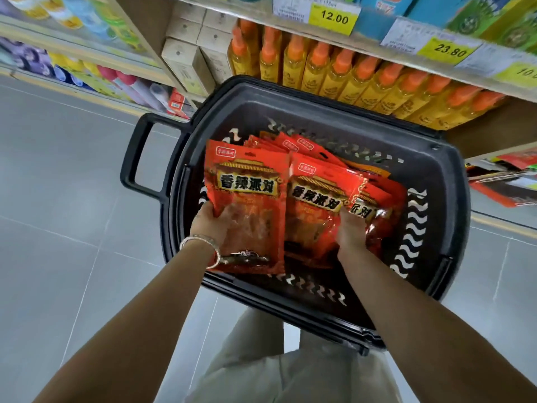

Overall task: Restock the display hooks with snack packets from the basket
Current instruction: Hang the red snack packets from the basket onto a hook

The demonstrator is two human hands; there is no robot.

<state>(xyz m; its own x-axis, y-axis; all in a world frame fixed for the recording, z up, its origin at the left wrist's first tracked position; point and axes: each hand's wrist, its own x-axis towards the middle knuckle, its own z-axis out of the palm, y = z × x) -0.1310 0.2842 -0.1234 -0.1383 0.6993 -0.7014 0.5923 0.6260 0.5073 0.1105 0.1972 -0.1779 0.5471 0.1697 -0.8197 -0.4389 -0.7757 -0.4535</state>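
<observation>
Leaning over one black basket [290, 85] parked on grey floor tiles [72, 199] against shelving [377, 33] lined with orange-capped bottles [348, 80]. Reaching straight down and forward into it, meeting the red snack packets [316, 205] piled inside, directly ahead of both hands, long axes running away from the body, hang-hole tops pointing toward the shelving, bottom ends nearest. Counting two packets facing up in front, a third partly covered on the right, several more fanned behind; not managing an exact total. Clasping the lower corner of the leftmost packet [247, 184] in the left hand [212, 219], thumb on its front, one silver bracelet [200, 239] just behind. Burying the right hand [350, 228] between the middle and third packets, fingers hidden, so not telling grasp from mere touch. Judging both hands equally near, the left better set for lifting. Seeing no display hooks clearly.
</observation>
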